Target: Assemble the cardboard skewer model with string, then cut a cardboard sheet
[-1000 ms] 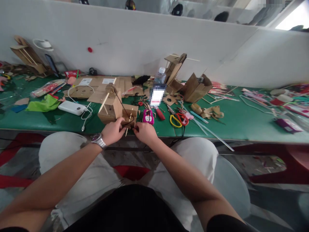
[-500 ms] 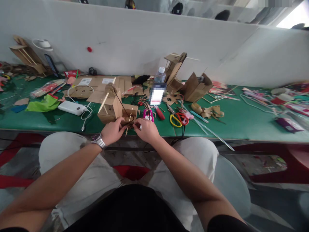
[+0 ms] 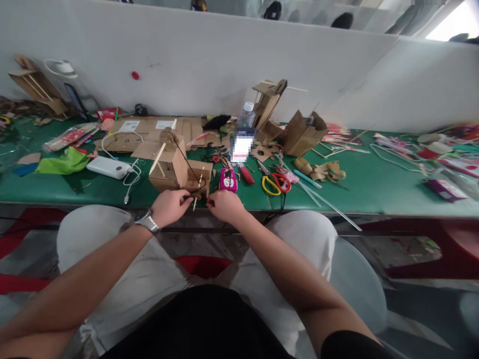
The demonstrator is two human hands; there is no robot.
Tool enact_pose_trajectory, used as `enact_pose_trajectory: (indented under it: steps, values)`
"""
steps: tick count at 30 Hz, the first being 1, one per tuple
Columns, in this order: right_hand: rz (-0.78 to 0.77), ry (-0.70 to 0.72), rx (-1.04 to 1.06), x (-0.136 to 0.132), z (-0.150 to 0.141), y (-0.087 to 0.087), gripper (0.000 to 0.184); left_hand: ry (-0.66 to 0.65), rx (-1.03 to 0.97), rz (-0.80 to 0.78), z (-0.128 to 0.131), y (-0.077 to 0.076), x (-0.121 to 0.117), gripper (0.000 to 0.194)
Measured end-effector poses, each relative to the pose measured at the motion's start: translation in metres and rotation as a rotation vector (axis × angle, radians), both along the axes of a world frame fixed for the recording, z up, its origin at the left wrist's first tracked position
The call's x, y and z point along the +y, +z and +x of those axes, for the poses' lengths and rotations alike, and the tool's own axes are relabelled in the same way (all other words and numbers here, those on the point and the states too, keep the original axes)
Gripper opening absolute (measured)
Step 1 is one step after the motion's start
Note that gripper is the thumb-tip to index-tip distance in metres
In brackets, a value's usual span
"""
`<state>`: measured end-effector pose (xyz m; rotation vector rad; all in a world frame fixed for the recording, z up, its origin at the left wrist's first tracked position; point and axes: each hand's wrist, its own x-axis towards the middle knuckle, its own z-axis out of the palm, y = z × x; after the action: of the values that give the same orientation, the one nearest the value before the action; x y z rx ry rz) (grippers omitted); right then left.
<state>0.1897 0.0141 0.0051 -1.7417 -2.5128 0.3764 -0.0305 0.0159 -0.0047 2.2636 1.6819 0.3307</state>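
Note:
A cardboard model with a tall box part and a low tray stands at the table's front edge. A thin wooden stick crosses the tray and juts out towards me past a small brown piece. From the model's top a black cord slants down and loops near this stick. My left hand, with a watch on its wrist, is closed at the tray's front left, its fingertips on the cord. My right hand is closed in a pinch beside the stick's front end; what lies between its fingertips is too small to make out.
A pink box lies just beyond my right hand. Further right are a red-handled tool and scissors. A white power bank with a cable lies left. Behind stand a bottle and more cardboard models.
My right hand has drawn slightly towards me and its fingers have curled tighter. My left fingers have come down from the tray's edge, and the two hands are slightly further apart.

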Motion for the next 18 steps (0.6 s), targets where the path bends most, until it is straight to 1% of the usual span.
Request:
enact_pose_trajectory:
  steps: [3,5,9,14,16,18]
  values:
    - [0.010,0.002,0.003,0.000,0.000,0.002,0.025,0.004,-0.114,-0.088,0.002,-0.001,0.000,0.035]
    - [0.046,-0.029,0.028,0.001,0.002,0.005,0.028,0.022,-0.139,-0.095,0.003,0.000,-0.001,0.035]
    - [0.111,-0.100,0.110,0.004,0.006,0.009,0.029,0.034,-0.089,-0.007,0.003,0.002,-0.002,0.033]
    - [0.112,-0.086,0.112,0.004,0.007,0.010,0.029,0.043,-0.051,0.114,0.002,-0.001,-0.002,0.029]
    - [0.089,-0.070,0.073,0.004,0.007,0.009,0.028,0.030,-0.035,0.134,0.002,-0.003,-0.002,0.033]
    - [0.060,-0.067,0.022,0.004,0.007,0.007,0.027,0.008,-0.012,0.137,0.003,-0.004,-0.001,0.045]
